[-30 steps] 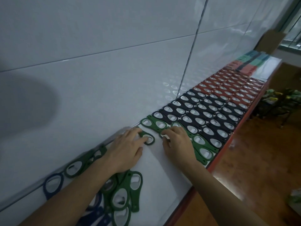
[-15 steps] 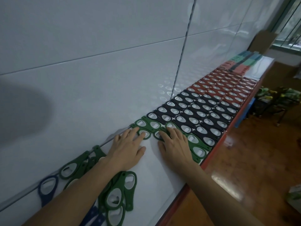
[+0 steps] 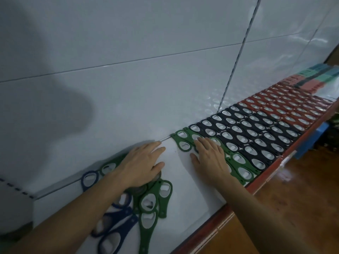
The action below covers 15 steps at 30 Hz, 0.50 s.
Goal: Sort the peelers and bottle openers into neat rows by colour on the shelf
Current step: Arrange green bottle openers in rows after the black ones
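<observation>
Green row [image 3: 238,160]: bottle openers laid side by side across the white shelf [image 3: 185,182], from the back panel [image 3: 128,88] to the front edge; it touches the dark rows beyond
Right hand [image 3: 211,158]: flat, fingers straight and close together, resting on the near end of the green row; thumb spread onto bare shelf
Left hand [image 3: 141,164]: flat as well, fingers straight, gripping nothing; palm on the loose green pile, fingertips on bare shelf by the back panel
Loose green pile [image 3: 152,200]: overlapping, unsorted, left of the bare gap
Blue openers [image 3: 117,226]: jumbled beside and under the left forearm; one lies against the back panel
Dark rows [image 3: 253,132]: neat; red rows [image 3: 286,105] just behind them
Far end: teal and coral packs [image 3: 319,77]; too blurred to tell more
</observation>
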Motion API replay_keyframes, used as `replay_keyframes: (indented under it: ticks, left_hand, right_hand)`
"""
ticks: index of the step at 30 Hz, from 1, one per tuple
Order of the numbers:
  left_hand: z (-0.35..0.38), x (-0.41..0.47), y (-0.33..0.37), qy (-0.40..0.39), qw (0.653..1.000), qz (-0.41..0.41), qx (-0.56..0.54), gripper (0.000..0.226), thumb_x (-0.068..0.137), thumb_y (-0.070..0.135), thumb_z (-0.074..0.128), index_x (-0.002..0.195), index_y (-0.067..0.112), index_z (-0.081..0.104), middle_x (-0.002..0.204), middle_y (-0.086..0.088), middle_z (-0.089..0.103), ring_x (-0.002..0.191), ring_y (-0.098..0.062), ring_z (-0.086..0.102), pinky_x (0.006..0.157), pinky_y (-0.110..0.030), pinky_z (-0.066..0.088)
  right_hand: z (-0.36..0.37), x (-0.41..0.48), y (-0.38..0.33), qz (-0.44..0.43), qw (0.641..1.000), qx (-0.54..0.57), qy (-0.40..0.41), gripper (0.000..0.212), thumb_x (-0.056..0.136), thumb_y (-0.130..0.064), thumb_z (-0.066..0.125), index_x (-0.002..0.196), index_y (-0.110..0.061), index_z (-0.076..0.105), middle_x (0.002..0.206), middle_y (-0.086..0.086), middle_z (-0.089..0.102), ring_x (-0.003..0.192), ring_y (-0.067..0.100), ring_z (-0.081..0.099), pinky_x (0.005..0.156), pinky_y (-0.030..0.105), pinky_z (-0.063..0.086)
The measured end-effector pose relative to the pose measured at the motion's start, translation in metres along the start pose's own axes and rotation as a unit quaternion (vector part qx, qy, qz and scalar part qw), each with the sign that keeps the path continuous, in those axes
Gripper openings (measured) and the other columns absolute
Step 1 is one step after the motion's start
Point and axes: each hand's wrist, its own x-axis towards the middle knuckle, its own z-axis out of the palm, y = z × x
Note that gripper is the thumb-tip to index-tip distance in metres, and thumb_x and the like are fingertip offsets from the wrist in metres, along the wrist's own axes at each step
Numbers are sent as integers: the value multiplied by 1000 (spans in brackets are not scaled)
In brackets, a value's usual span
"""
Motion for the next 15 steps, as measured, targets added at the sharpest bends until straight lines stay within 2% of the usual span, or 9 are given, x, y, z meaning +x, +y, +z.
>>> replay_keyframes:
  ticks: [3, 5, 8, 11, 13, 15]
  left_hand:
    - [-7, -34, -16, 21, 999, -40, -12, 60, 106, 51, 34, 160, 24, 28, 168, 4, 20, 154, -15, 19, 126, -42, 20]
    - [-9, -58, -24, 31, 997, -65, -2, 66, 102, 58, 24, 158, 23, 33, 166, 3, 26, 151, -16, 25, 125, -42, 24]
    - [-10, -95, -32, 43, 994, -100, 1, 79, 92, 63, 11, 153, 23, 41, 158, 5, 36, 144, -15, 32, 120, -42, 31]
    - [-9, -135, -34, 57, 986, -155, -19, 73, 93, 62, 17, 149, 25, 46, 147, 6, 43, 135, -15, 39, 110, -45, 41]
    - [-10, -157, -25, 70, 980, -185, -31, 69, 92, 62, 19, 143, 28, 50, 139, 8, 46, 127, -16, 42, 102, -44, 45]
    - [-11, -171, -8, 79, 976, -195, -52, 63, 92, 62, 21, 133, 30, 57, 127, 12, 50, 118, -11, 44, 96, -41, 46]
  right_hand:
    - [-3, 3, -22, -40, 998, 34, 18, 51, 102, -37, 51, 148, -16, 47, 155, 1, 45, 146, 23, 34, 117, 48, 28]
    - [-3, -3, -45, -103, 992, 68, 16, 48, 101, -39, 51, 143, -16, 52, 147, 3, 52, 139, 26, 41, 112, 50, 38]
    - [-4, -14, -78, -222, 965, 96, -99, 49, 98, -39, 43, 143, -21, 51, 143, 1, 54, 131, 27, 46, 105, 50, 44]
    - [-15, -18, -91, -307, 917, 99, -235, 65, 83, -36, 42, 149, -32, 43, 154, -4, 38, 140, 23, 33, 110, 52, 39]
    - [-23, -21, -92, -336, 896, 93, -277, 70, 84, -53, 50, 151, -45, 32, 162, -8, 25, 148, 21, 21, 116, 54, 32]
    - [-24, -23, -94, -363, 882, 33, -299, 87, 77, -70, 66, 151, -53, 22, 166, -9, 14, 151, 21, 12, 119, 54, 26]
